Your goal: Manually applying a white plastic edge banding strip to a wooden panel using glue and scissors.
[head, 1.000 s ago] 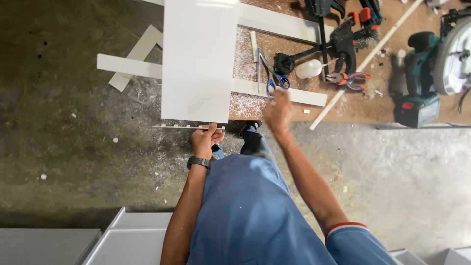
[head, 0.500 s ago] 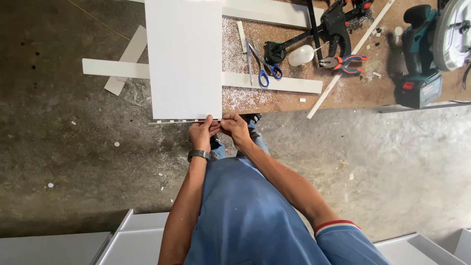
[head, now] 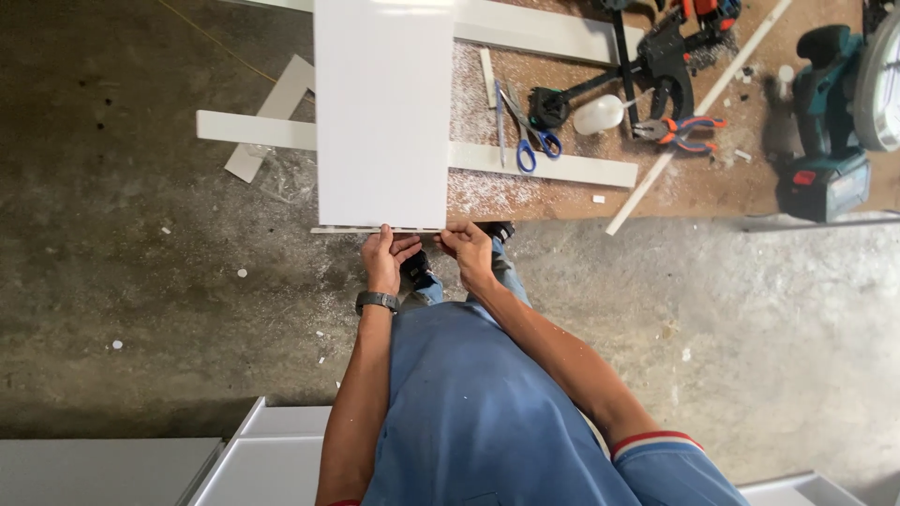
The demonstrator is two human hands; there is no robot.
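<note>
Both hands at near edge of white panel (head: 384,112), which lies partly on the wooden counter (head: 712,178), overhanging the concrete floor (head: 141,309). Left hand (head: 386,258) and right hand (head: 467,251): each grip pinched closed on thin edge strip (head: 375,229). Blue-handled scissors (head: 520,131) lie just right of panel.

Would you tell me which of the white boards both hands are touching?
The big wide white panel; left hand and right hand meet its near edge. The narrow white strip beneath it lies untouched.
</note>
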